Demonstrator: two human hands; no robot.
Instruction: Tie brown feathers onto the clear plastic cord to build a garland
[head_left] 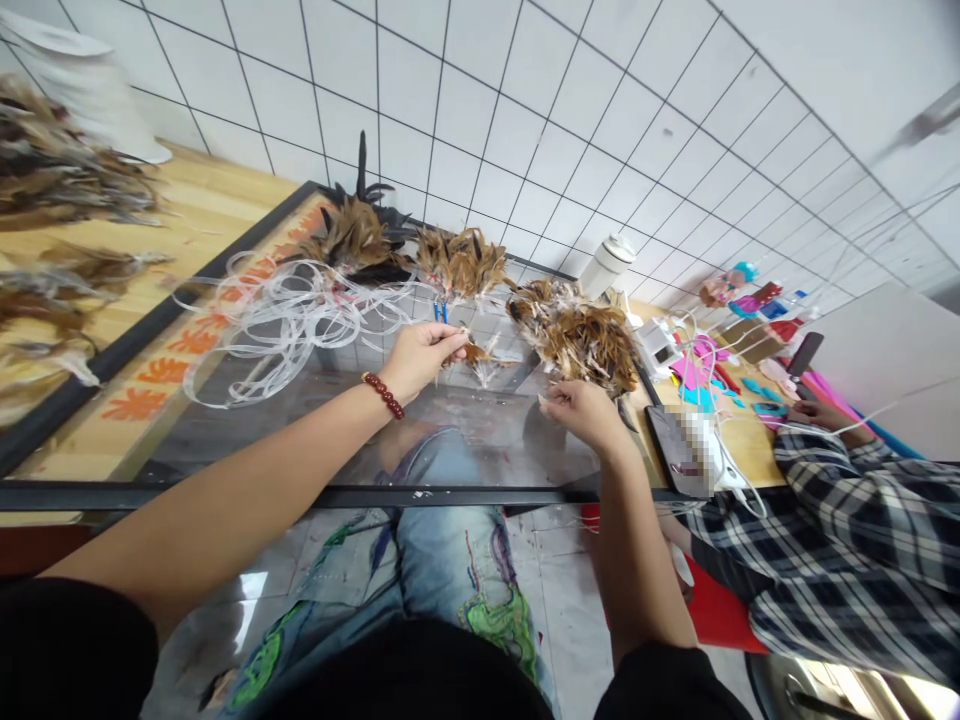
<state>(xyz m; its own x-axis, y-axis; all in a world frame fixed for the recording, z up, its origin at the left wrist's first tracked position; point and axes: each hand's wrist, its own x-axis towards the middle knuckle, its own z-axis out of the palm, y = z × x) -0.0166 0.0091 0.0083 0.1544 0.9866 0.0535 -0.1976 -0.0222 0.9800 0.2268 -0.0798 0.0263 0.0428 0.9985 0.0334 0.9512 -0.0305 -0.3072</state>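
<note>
My left hand (424, 358), with a red bead bracelet on the wrist, pinches the end of a small brown feather (478, 352) above the glass tabletop (480, 430). To the right, my right hand (581, 412) has its thumb and fingers pressed together; whatever may be between them is too small to make out. Just beyond that hand lies a big pile of brown feathers (585, 335). Farther back is another feather bunch (461, 262), with small blue-handled pliers (441, 312) in front of it. A loose tangle of clear strips (292, 320) spreads left of my left hand.
Brown and black feathers (356, 235) lie at the back. More feathers (67, 165) cover the wooden table at left. A white bottle (607, 262), a phone (679, 450) and cables are at right. A person in a plaid shirt (862, 520) sits beside me.
</note>
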